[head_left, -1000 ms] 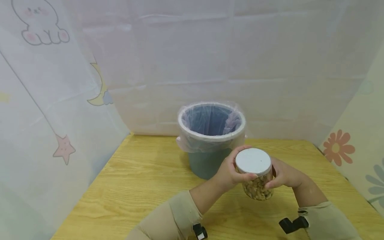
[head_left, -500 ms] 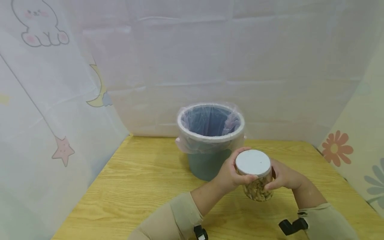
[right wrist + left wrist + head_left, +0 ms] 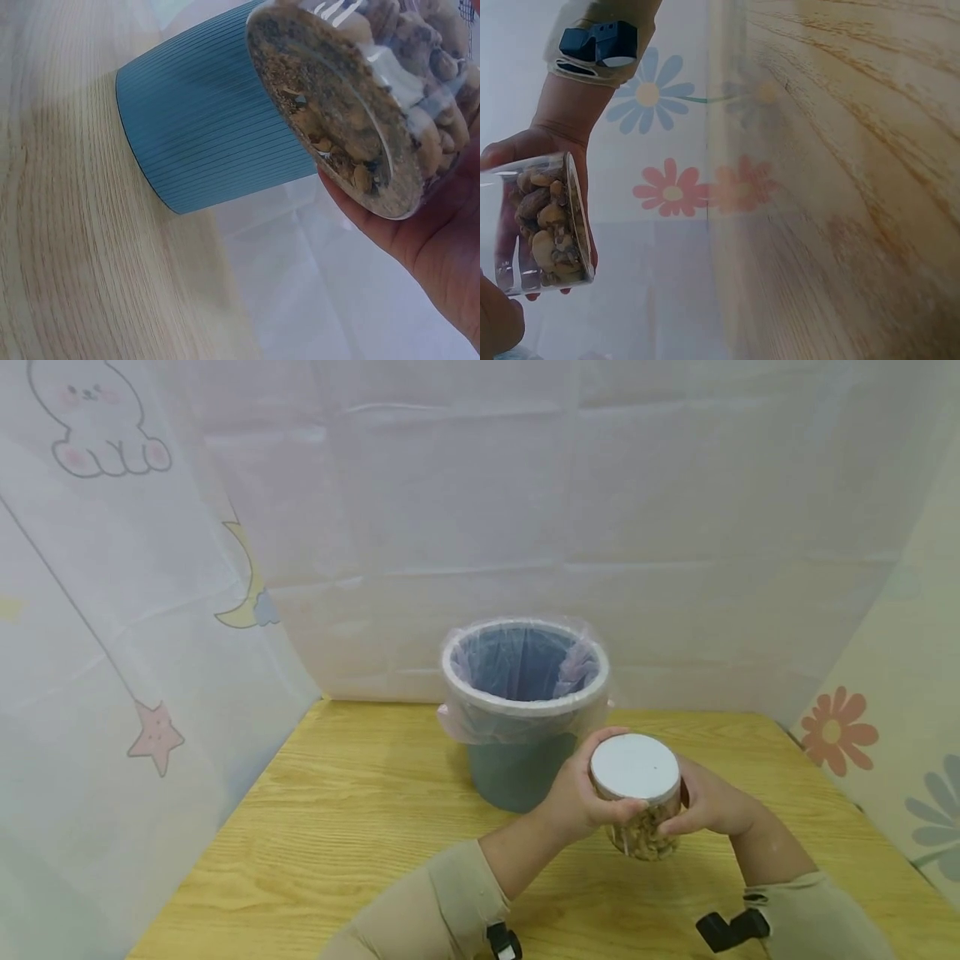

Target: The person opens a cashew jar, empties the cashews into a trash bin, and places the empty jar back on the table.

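At the far left, a star (image 3: pixel 156 738) and a moon (image 3: pixel 243 589) can be seen on the wall (image 3: pixel 67 827). Next, a blue bin (image 3: pixel 501 777) is stood on the wood table (image 3: pixel 337 827); a thin pink bag (image 3: pixel 480 725) is put inside it and is folded over the rim. In front of the bin, the top of the jar (image 3: pixel 645 839) is held by the left hand (image 3: pixel 577 793). Its fingers are bent round the edge of the white lid (image 3: pixel 635 767), with the thumb on the near side. The jar is held up off the table, lid up, between both hands. The other side of the jar is gripped lower down by the right hand (image 3: pixel 708 797), with its fingers and thumb bent round it. At the far right, a red flower (image 3: pixel 840 731) is shown. The picking up seems to be done. The lid is still on, and brown bits (image 3: pixel 549 225) are kept inside; what they are cannot be told. It seems that no opening has been done yet, and the jar is left to be set down. Whether the lid is being turned cannot be told.
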`<state>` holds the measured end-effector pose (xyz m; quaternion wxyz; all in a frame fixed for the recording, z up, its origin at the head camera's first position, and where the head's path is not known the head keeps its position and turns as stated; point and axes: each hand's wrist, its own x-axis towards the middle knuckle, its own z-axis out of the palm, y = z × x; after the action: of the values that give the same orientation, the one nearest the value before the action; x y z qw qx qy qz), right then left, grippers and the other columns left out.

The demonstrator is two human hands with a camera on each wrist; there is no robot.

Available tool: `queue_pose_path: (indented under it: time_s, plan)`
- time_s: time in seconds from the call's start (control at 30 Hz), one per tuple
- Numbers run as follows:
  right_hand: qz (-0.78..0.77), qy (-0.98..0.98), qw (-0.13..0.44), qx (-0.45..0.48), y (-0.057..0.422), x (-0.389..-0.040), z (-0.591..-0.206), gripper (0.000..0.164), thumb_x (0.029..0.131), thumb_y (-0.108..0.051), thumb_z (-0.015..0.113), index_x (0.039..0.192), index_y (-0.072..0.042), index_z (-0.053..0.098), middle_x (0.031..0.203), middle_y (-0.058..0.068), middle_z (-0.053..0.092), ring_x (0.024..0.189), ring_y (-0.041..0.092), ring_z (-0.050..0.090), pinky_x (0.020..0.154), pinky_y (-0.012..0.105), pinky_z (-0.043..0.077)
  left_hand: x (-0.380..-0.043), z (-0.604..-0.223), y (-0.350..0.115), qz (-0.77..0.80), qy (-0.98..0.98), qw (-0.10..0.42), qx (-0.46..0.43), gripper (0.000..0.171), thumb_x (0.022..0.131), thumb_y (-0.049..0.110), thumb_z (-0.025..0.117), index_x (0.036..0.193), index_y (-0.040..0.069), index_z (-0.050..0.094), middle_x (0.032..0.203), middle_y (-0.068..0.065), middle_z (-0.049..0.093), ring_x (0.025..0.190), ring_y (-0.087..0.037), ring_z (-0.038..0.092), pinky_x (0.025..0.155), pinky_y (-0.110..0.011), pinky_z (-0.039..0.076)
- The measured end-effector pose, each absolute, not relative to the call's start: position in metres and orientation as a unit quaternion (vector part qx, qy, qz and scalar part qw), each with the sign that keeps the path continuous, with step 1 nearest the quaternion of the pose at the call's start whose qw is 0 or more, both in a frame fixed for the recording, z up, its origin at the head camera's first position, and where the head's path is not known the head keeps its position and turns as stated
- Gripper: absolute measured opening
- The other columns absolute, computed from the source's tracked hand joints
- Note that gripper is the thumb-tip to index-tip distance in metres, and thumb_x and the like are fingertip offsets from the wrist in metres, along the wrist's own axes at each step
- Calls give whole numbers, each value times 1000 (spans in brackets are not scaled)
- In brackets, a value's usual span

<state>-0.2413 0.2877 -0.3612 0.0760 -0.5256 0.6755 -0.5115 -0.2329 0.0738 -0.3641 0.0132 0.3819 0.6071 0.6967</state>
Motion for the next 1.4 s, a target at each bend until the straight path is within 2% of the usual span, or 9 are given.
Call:
queue_pose_path:
  time_s: [0.43,0.63,0.83,1.0,1.2,1.4]
  plan:
    - [-478,756,20,-447,289,-241,-361,80,66,9,71,134,2,30,124,3,45,107,12,48,81,29,48,-232,-366,82,707,628,3,326,77,70,-1,74,133,23,36,121,6,48,106,-7,51,87,-23,44]
    - [-459,793,-8,-401,290,-239,-363,90,65,6,75,139,-4,25,128,1,39,111,8,43,82,27,47,-229,-366,86,701,650,5,292,82,71,6,78,134,31,33,124,11,47,110,-5,48,89,-23,42]
    - [-432,818,-28,-379,291,-235,-358,90,66,2,78,139,-7,26,126,-2,42,111,6,44,85,23,43,-229,-364,82,678,672,5,298,87,70,10,80,136,35,29,126,14,46,111,-4,47,92,-24,40]
    - [-422,823,-30,-379,295,-233,-356,90,66,2,77,140,-5,25,126,-6,42,110,3,43,84,21,42,-231,-363,78,650,686,11,326,89,72,11,78,142,26,25,133,12,42,118,-3,41,98,-27,34]
    - [-432,812,-15,-392,302,-233,-354,89,66,6,75,139,-2,24,127,-4,42,111,4,44,84,22,43,-236,-363,73,649,665,32,370,83,76,4,72,143,16,25,137,9,41,126,-5,36,105,-28,27]
    - [-458,777,9,-433,304,-233,-355,88,64,12,72,137,3,24,127,0,43,112,6,46,84,24,46,-242,-364,68,669,605,33,430,79,76,-11,66,142,4,25,143,-6,36,128,-9,36,107,-28,24]
